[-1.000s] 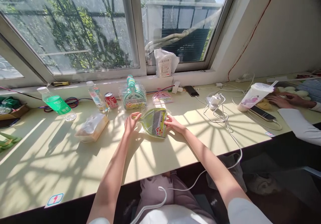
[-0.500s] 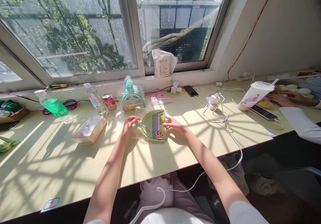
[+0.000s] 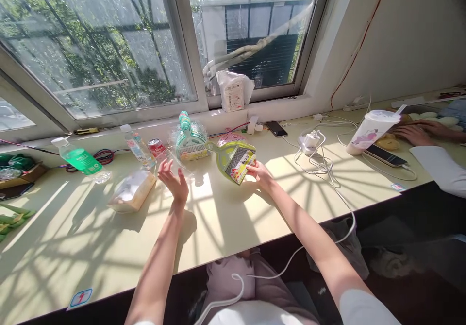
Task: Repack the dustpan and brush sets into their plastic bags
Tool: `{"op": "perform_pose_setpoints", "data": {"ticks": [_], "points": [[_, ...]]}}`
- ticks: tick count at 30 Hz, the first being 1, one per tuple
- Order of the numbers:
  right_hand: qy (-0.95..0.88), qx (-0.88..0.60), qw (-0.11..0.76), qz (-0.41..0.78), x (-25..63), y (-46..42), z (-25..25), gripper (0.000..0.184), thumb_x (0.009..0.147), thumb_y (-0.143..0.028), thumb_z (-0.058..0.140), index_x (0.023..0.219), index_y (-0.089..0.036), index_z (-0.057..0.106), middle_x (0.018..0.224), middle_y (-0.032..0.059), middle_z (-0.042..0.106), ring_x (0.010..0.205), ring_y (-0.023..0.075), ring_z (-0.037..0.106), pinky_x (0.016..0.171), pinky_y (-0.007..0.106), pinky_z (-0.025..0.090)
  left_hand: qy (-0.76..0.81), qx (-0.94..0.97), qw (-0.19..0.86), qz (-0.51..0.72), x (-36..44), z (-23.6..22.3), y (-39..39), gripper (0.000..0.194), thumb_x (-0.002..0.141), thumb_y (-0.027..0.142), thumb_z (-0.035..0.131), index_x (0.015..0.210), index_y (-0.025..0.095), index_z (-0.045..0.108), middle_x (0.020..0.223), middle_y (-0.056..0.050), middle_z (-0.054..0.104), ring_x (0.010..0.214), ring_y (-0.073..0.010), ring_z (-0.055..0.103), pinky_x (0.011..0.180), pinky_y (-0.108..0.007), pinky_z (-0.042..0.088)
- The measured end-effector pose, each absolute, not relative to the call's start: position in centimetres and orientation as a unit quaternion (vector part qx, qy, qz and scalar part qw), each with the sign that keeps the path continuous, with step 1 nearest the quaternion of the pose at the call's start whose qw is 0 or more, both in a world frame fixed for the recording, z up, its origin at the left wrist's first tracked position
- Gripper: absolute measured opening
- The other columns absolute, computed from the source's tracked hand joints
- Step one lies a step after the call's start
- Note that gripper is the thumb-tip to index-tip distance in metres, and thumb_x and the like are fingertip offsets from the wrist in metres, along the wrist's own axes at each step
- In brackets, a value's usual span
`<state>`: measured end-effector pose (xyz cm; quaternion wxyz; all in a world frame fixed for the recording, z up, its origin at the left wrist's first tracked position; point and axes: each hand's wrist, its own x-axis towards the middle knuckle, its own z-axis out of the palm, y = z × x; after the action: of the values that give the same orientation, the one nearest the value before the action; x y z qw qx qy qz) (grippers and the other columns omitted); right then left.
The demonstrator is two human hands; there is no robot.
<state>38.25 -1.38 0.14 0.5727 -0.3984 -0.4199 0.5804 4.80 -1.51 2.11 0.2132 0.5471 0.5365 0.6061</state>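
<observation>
My right hand grips the wide edge of a green dustpan, fingers closed on it near a yellow printed label. A small brush with grey bristles sits in the dustpan, whose handle points left and away from me. My left hand is raised to the left, thumb and fingers apart. Right by its fingers is a clear plastic bag, partly hidden and hard to make out. Behind stand wrapped teal dustpan sets, and a pink dustpan set shows beyond the green one.
Left of my hands are a tissue pack, a red can, a bottle and a green-labelled bottle. To the right are a charger with cables, a cup, phones and another person's hands.
The dustpan has come out of its clear bag and moved right, tilted, in my right hand. My left hand has left the handle and moved left with its fingers spread, the bag beside it.
</observation>
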Motion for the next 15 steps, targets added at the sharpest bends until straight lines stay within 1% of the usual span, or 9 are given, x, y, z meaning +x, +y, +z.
{"op": "perform_pose_setpoints", "data": {"ticks": [1,2,3,4,7,9,10,12,15], "points": [[-0.422,-0.397,0.568,0.585,38.0,-1.5,0.0,0.045,0.074,-0.033,0.092,0.111,-0.027,0.069,0.11,0.0078,0.085,0.108,0.0291,0.08,0.09,0.043,0.07,0.517,0.536,0.25,0.619,6.8,1.8,-1.7,0.056,0.114,0.048,0.052,0.159,0.016,0.044,0.169,-0.028,0.047,0.164,-0.0445,0.038,0.131,-0.067,0.036],[-0.427,-0.396,0.56,0.59,37.8,-1.6,-0.1,0.044,0.074,-0.033,0.093,0.11,-0.026,0.069,0.109,0.0078,0.085,0.105,0.0282,0.081,0.089,0.042,0.069,0.496,0.531,0.328,0.604,8.7,1.4,-1.9,0.053,0.114,0.053,0.05,0.153,0.016,0.05,0.154,-0.025,0.061,0.149,-0.0417,0.057,0.123,-0.063,0.047],[-0.433,-0.395,0.551,0.594,37.6,-1.7,-0.3,0.042,0.075,-0.033,0.094,0.109,-0.026,0.07,0.108,0.0077,0.085,0.102,0.0269,0.081,0.088,0.04,0.069,0.475,0.524,0.425,0.564,10.4,0.9,-2.1,0.053,0.113,0.058,0.05,0.147,0.018,0.055,0.141,-0.023,0.069,0.135,-0.0396,0.067,0.113,-0.06,0.056],[-0.442,-0.396,0.539,0.598,37.4,-1.7,-0.4,0.04,0.076,-0.033,0.094,0.108,-0.025,0.071,0.107,0.0075,0.085,0.099,0.0253,0.081,0.087,0.039,0.069,0.457,0.516,0.497,0.527,11.7,0.5,-2.3,0.053,0.11,0.061,0.056,0.143,0.02,0.058,0.135,-0.021,0.072,0.126,-0.0379,0.071,0.104,-0.056,0.061],[-0.475,-0.415,0.486,0.605,37.3,-1.6,-0.4,0.03,0.082,-0.034,0.093,0.103,-0.023,0.074,0.103,0.0068,0.086,0.085,0.0213,0.081,0.077,0.033,0.069,0.44,0.487,0.56,0.505,13.3,-0.6,-2.6,0.051,0.095,0.054,0.079,0.133,0.023,0.062,0.122,-0.015,0.075,0.106,-0.0316,0.074,0.085,-0.045,0.064],[-0.478,-0.453,0.465,0.592,38.0,-1.1,-0.1,0.025,0.088,-0.038,0.09,0.096,-0.021,0.075,0.094,0.0087,0.085,0.074,0.0207,0.08,0.064,0.029,0.065,0.446,0.476,0.545,0.527,13.0,-0.8,-2.6,0.054,0.088,0.051,0.083,0.13,0.025,0.063,0.112,-0.01,0.075,0.097,-0.0269,0.072,0.08,-0.04,0.062],[-0.464,-0.483,0.475,0.571,38.7,-0.8,0.0,0.027,0.091,-0.042,0.089,0.092,-0.02,0.073,0.088,0.01,0.083,0.068,0.0204,0.079,0.056,0.027,0.06,0.452,0.474,0.53,0.539,12.6,-0.8,-2.5,0.054,0.086,0.051,0.083,0.129,0.025,0.063,0.108,-0.007,0.074,0.095,-0.0251,0.072,0.08,-0.038,0.061],[-0.405,-0.553,0.528,0.501,40.6,-0.1,0.3,0.04,0.097,-0.055,0.081,0.084,-0.019,0.069,0.075,0.0105,0.078,0.056,0.0183,0.073,0.043,0.023,0.047,0.462,0.47,0.505,0.557,12.0,-0.7,-2.1,0.052,0.084,0.053,0.082,0.125,0.025,0.065,0.104,-0.005,0.073,0.095,-0.0235,0.072,0.08,-0.035,0.06],[-0.321,-0.61,0.594,0.414,44.1,0.6,0.2,0.062,0.103,-0.08,0.058,0.077,-0.023,0.063,0.057,0.0035,0.062,0.038,0.0119,0.05,0.033,0.024,0.03,0.464,0.467,0.514,0.55,11.8,-0.9,-1.7,0.05,0.083,0.056,0.083,0.116,0.023,0.065,0.106,-0.007,0.074,0.096,-0.0252,0.072,0.078,-0.035,0.059]]}}
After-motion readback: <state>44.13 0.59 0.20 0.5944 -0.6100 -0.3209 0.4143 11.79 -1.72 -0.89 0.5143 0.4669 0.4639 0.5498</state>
